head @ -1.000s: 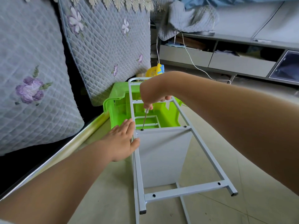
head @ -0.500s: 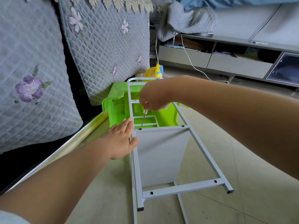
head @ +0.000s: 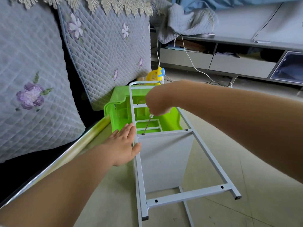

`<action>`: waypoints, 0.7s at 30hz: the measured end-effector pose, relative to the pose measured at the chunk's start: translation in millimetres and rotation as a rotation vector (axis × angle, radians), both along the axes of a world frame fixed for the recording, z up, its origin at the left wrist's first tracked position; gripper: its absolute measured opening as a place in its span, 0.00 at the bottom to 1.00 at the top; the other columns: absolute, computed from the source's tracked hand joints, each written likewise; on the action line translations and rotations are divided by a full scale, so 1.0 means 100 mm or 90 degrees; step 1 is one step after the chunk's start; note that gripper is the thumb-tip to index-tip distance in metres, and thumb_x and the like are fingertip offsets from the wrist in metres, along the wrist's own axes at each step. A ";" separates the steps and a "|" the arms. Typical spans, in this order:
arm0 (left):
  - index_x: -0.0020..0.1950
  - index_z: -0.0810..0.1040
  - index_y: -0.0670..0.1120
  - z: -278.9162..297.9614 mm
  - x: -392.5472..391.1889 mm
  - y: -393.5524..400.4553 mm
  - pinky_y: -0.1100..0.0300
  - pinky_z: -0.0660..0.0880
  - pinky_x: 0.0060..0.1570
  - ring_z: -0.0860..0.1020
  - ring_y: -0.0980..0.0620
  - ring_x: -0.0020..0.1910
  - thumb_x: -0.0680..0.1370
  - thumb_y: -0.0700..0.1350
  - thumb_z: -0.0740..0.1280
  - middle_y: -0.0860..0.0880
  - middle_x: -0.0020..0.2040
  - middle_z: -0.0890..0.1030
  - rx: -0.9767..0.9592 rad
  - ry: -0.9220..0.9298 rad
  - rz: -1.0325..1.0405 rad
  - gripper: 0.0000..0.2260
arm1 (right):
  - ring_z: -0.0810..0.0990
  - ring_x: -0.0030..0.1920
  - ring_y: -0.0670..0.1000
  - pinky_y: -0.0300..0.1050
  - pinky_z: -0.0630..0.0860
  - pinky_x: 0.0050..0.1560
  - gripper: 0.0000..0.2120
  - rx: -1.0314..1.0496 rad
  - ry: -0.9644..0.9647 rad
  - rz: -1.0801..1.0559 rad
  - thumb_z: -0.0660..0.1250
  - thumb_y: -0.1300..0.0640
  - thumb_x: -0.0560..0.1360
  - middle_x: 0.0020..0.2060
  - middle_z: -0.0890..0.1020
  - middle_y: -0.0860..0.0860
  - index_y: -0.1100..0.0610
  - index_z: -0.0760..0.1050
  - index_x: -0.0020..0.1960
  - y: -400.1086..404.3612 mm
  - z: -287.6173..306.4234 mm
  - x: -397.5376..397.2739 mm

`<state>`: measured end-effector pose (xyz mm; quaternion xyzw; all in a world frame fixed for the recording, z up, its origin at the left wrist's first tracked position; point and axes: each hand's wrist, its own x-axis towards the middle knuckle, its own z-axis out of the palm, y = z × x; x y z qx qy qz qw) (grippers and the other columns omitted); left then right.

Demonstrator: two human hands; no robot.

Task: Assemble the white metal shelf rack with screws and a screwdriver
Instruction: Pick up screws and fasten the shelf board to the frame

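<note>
The white metal shelf rack [head: 205,149] lies on its side on the tiled floor, its far end propped on a green plastic stool [head: 120,112]. A white shelf panel [head: 164,161] hangs down between the two side frames. My right hand [head: 158,104] grips the handle of a screwdriver [head: 147,125], whose thin shaft slants down to a screw [head: 143,134] at the left end of the crossbar. A second screw [head: 186,129] sits at the crossbar's right end. My left hand [head: 124,143] presses flat against the left rail with straight fingers.
Quilted floral cushions [head: 101,46] and a sofa's metal edge [head: 54,159] line the left side. A yellow basket [head: 155,76] stands behind the stool. A low grey cabinet [head: 237,63] with a trailing white cable [head: 196,69] runs along the back.
My right hand has turned slightly on the screwdriver, whose tip stays on the same screw. The left hand keeps pressing the rail. The view has shifted a little.
</note>
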<state>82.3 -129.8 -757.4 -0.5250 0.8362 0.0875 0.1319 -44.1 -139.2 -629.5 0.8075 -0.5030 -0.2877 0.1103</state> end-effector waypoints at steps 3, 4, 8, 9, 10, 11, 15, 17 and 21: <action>0.74 0.35 0.40 -0.01 0.00 -0.01 0.55 0.40 0.73 0.36 0.52 0.74 0.82 0.52 0.43 0.45 0.75 0.35 -0.006 -0.001 -0.002 0.27 | 0.67 0.37 0.52 0.41 0.63 0.30 0.11 -0.056 0.049 0.070 0.55 0.59 0.79 0.30 0.62 0.49 0.61 0.73 0.55 0.07 -0.04 -0.09; 0.74 0.35 0.40 -0.02 0.00 -0.01 0.55 0.40 0.73 0.36 0.52 0.75 0.83 0.52 0.43 0.45 0.75 0.35 -0.007 0.000 -0.002 0.27 | 0.67 0.36 0.52 0.40 0.61 0.28 0.10 -0.064 0.057 0.089 0.55 0.59 0.78 0.30 0.62 0.48 0.59 0.73 0.54 0.08 -0.05 -0.11; 0.75 0.35 0.40 -0.02 0.00 -0.01 0.55 0.40 0.73 0.36 0.52 0.74 0.83 0.51 0.43 0.46 0.76 0.35 -0.007 0.003 0.003 0.27 | 0.62 0.28 0.47 0.38 0.60 0.28 0.06 -0.065 0.041 0.108 0.56 0.58 0.77 0.29 0.65 0.48 0.56 0.66 0.42 0.06 -0.06 -0.08; 0.75 0.35 0.40 -0.02 0.00 -0.01 0.56 0.40 0.73 0.36 0.52 0.74 0.83 0.51 0.43 0.46 0.76 0.35 -0.007 0.004 0.005 0.27 | 0.63 0.28 0.46 0.38 0.60 0.27 0.06 -0.056 0.035 0.098 0.56 0.59 0.77 0.29 0.65 0.49 0.56 0.66 0.41 0.04 -0.06 -0.05; 0.75 0.35 0.40 -0.02 0.00 -0.01 0.56 0.40 0.73 0.36 0.52 0.74 0.83 0.51 0.43 0.46 0.76 0.35 -0.006 0.004 0.006 0.27 | 0.63 0.28 0.46 0.38 0.61 0.27 0.07 -0.046 0.032 0.084 0.56 0.59 0.78 0.30 0.66 0.49 0.57 0.67 0.41 0.01 -0.06 -0.03; 0.75 0.35 0.40 -0.02 0.00 -0.01 0.56 0.40 0.73 0.36 0.52 0.74 0.83 0.51 0.44 0.46 0.76 0.35 -0.006 0.005 0.006 0.27 | 0.64 0.29 0.46 0.37 0.62 0.26 0.07 -0.033 0.026 0.068 0.55 0.59 0.78 0.30 0.67 0.49 0.58 0.69 0.42 -0.02 -0.06 0.00; 0.74 0.34 0.40 -0.01 0.00 0.00 0.55 0.40 0.73 0.36 0.52 0.74 0.83 0.51 0.43 0.46 0.75 0.34 0.002 0.005 0.006 0.27 | 0.72 0.24 0.43 0.31 0.67 0.24 0.16 0.083 0.009 -0.049 0.52 0.63 0.79 0.32 0.72 0.50 0.60 0.74 0.38 -0.15 -0.01 0.08; 0.74 0.34 0.40 -0.01 0.00 0.00 0.55 0.40 0.73 0.35 0.52 0.74 0.83 0.51 0.43 0.46 0.75 0.34 0.006 0.002 0.007 0.27 | 0.66 0.13 0.40 0.28 0.62 0.15 0.17 0.123 -0.004 -0.098 0.51 0.66 0.79 0.29 0.69 0.51 0.61 0.69 0.34 -0.17 0.03 0.10; 0.74 0.33 0.40 0.00 0.00 0.00 0.55 0.40 0.73 0.35 0.52 0.74 0.83 0.51 0.43 0.45 0.75 0.34 0.007 -0.003 0.006 0.27 | 0.65 0.19 0.46 0.30 0.60 0.13 0.17 0.123 -0.060 -0.133 0.51 0.63 0.80 0.29 0.68 0.52 0.61 0.66 0.33 -0.16 0.02 0.03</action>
